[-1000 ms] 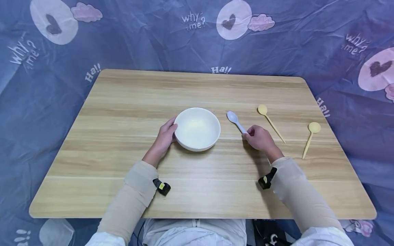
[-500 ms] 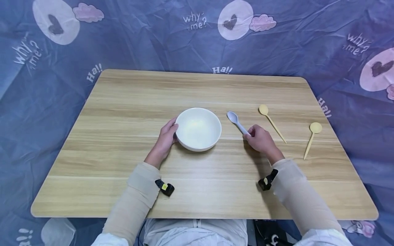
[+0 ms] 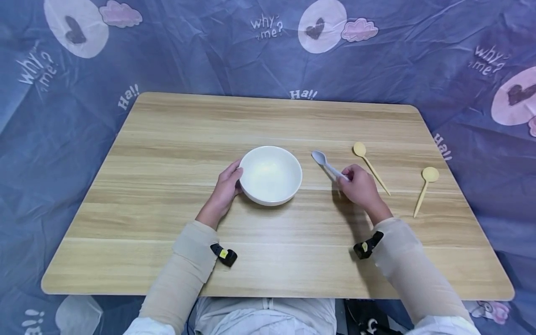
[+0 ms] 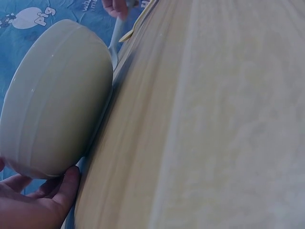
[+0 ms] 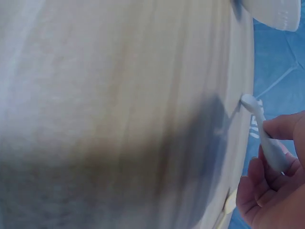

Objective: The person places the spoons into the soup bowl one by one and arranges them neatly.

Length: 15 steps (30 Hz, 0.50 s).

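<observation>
While the left hand (image 3: 224,188) grips the left side of the white bowl (image 3: 271,176) at frame centre, the pale spoon (image 3: 331,168), right of centre, is pinched by its handle in the right hand (image 3: 361,188). Two yellow spoons (image 3: 430,175) lie on the wooden table (image 3: 125,209), frame right.

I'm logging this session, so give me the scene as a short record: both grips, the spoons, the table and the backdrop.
Surface: pale wood-grained table
Backdrop: blue printed fabric sheet
Left grip: holds the side of a round glossy white bowl
Right grip: pinches the handle of a slender pale lavender spoon
Lavender spoon: handle end raised; tip contact unclear
Other spoons: a pale yellow, round-headed spoon and a matching yellow spoon farther right, both on the table
Materials: bowl and spoons unclear
</observation>
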Tool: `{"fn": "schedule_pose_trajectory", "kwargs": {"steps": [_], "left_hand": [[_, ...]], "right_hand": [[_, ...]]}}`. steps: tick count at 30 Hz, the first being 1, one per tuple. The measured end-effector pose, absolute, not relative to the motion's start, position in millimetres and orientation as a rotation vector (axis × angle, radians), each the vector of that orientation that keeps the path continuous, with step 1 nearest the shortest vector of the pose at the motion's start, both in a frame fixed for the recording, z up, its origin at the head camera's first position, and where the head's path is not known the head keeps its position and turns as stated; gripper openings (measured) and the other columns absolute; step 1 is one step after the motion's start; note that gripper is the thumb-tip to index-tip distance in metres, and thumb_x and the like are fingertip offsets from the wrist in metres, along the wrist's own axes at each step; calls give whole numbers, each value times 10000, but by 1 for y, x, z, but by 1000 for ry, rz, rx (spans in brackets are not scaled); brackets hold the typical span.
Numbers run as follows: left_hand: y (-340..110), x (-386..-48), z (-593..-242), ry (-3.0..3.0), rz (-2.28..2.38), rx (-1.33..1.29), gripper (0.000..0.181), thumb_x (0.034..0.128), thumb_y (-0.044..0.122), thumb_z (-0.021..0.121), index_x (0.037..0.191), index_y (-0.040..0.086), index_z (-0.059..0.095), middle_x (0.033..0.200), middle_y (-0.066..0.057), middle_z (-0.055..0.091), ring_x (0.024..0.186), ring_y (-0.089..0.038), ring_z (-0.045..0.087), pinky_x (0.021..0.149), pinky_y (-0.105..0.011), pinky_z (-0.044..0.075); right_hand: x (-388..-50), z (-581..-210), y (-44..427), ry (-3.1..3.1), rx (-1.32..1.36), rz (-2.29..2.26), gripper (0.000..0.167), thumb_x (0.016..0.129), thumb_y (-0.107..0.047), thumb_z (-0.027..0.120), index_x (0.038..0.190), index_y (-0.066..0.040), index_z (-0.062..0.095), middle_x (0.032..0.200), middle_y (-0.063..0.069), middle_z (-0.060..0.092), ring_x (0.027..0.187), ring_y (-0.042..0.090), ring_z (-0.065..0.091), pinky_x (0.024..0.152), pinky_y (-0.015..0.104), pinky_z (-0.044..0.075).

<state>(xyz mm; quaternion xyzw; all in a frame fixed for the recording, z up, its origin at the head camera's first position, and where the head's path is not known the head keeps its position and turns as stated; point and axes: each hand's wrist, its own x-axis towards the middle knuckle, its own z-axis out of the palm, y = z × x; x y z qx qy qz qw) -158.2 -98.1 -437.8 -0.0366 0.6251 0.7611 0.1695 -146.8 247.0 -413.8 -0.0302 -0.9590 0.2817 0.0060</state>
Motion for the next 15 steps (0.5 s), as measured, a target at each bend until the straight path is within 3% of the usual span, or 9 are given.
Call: {"fn": "schedule_pose_trajectory", "kwargs": {"steps": [15], "left_hand": [[-99,-159,-437,1772,2156,-83,462,1028,213,333,1482,139,297,1452,-123,386,1155,-243,489,831,-286,496]], "right_hand": [[-152,-397,246,-2840,-229,954,233,889,-201,564,998,2,591,949,180,636,847,302,553,747,359,405]]}}
